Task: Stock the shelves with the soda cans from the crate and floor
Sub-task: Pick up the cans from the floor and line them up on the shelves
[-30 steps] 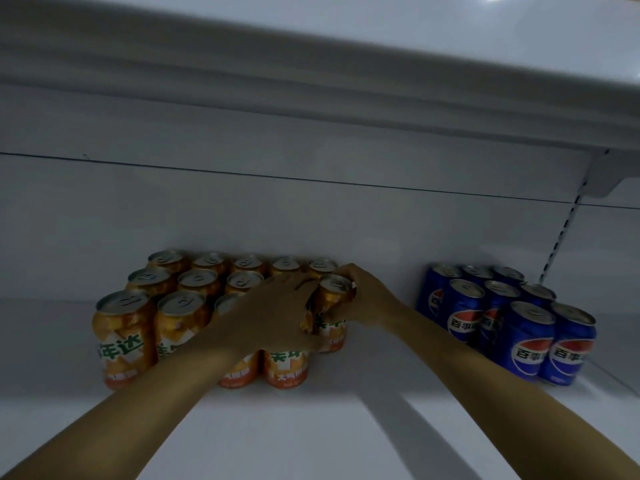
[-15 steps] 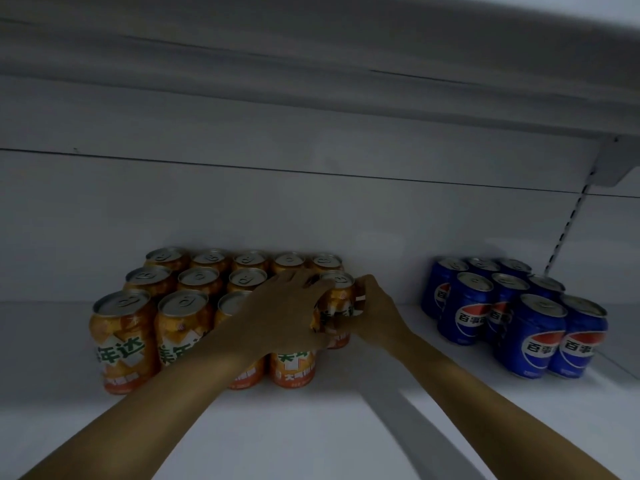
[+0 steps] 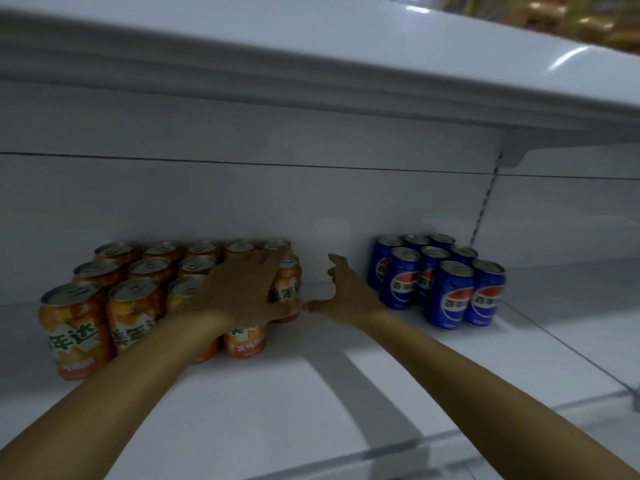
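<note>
On the white shelf [image 3: 311,403], a block of orange soda cans [image 3: 135,306] stands upright in close rows at the left, reaching back to the rear panel [image 3: 242,202]. At the block's right edge stands the rightmost orange can [image 3: 286,289], touching its neighbours, label facing forward. The left hand [image 3: 242,289] lies over the tops of the cans just left of it, fingers stretched forward and close together, the fingertips reaching the back row; the palm hides the cans beneath, and I cannot tell whether the thumb curls round anything. The right hand [image 3: 341,294] is just beside that rightmost can, on its right, fingers spread apart and relaxed, holding nothing; its thumb points toward the can's base, very near it, though contact is unclear. Both bare forearms come in from the bottom of the view.

Further right, well apart from the orange block, a smaller cluster of blue cola cans [image 3: 440,282] stands upright on the same shelf. Behind them a slotted upright [image 3: 485,202] runs up the rear panel to a bracket [image 3: 512,148] under the upper shelf [image 3: 311,57]. On that upper shelf, at the top right corner, blurred yellowish goods [image 3: 568,19] show.
</note>
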`<state>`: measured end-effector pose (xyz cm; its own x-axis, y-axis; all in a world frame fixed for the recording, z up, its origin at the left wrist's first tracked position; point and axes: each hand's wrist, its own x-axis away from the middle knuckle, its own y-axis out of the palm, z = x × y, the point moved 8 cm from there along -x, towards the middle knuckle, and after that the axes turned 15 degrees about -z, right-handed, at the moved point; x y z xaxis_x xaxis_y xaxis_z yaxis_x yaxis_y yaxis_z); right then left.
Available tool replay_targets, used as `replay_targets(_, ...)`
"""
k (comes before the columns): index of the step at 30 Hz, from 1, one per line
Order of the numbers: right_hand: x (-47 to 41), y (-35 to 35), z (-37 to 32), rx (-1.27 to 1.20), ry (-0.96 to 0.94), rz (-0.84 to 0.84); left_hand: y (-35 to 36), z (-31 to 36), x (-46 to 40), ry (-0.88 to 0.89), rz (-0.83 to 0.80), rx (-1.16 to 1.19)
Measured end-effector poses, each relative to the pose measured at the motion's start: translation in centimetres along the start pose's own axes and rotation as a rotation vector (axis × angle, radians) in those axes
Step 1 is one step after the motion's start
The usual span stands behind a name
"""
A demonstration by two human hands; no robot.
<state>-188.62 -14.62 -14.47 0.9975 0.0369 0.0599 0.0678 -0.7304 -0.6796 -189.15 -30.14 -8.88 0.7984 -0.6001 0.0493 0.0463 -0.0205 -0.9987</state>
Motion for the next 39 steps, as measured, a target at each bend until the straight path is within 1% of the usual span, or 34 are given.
replay_targets(2, 3.4, -1.3, 0.9, 0.054, 0.013, -0.006, -0.2, 3.1, 0.6, 0.044, -0.012, -0.005)
replay_targets(4, 7.7, -2.9, 1.8, 0.094, 0.000, 0.034, -0.1, 7.3, 1.3, 0.112, -0.030, -0.062)
replay_targets(7, 15.8, -4.9, 4.1, 0.120, -0.003, 0.124, 0.2, 15.2, 2.6, 0.263, -0.016, -0.099)
replay_targets(10, 24.9, -7.0, 8.0, 0.090, 0.056, 0.211, 1.4, 24.1, 4.4, 0.395, -0.033, -0.065)
replay_targets(13, 34.7, -9.2, 12.4, 0.049, 0.148, 0.319, 3.4, 33.1, 6.8, 0.533, -0.047, -0.050)
replay_targets(15, 41.2, -10.1, 15.5, 0.020, 0.227, 0.359, 5.1, 38.8, 9.1, 0.614, -0.065, -0.040)
replay_targets(19, 53.4, -10.0, 21.4, -0.094, 0.405, 0.397, 9.3, 48.6, 14.0, 0.741, -0.143, -0.068)
replay_targets(23, 63.2, -8.5, 25.7, -0.162, 0.562, 0.404, 14.3, 56.0, 18.4, 0.839, -0.243, -0.076)
replay_targets(25, 66.8, -7.6, 27.5, -0.197, 0.609, 0.412, 16.4, 58.6, 19.9, 0.877, -0.273, -0.079)
replay_targets(28, 70.5, -5.7, 30.4, -0.236, 0.689, 0.390, 20.1, 60.5, 21.7, 0.896, -0.322, -0.091)
replay_targets(32, 72.5, -1.0, 34.5, -0.345, 0.752, 0.349, 26.1, 59.5, 23.0, 0.862, -0.419, -0.076)
replay_targets(36, 71.6, 4.1, 37.8, -0.415, 0.806, 0.278, 31.4, 57.9, 23.5, 0.831, -0.519, -0.079)
replay_targets(39, 70.9, 7.0, 39.9, -0.447, 0.858, 0.246, 35.5, 57.0, 22.8, 0.792, -0.578, -0.023)
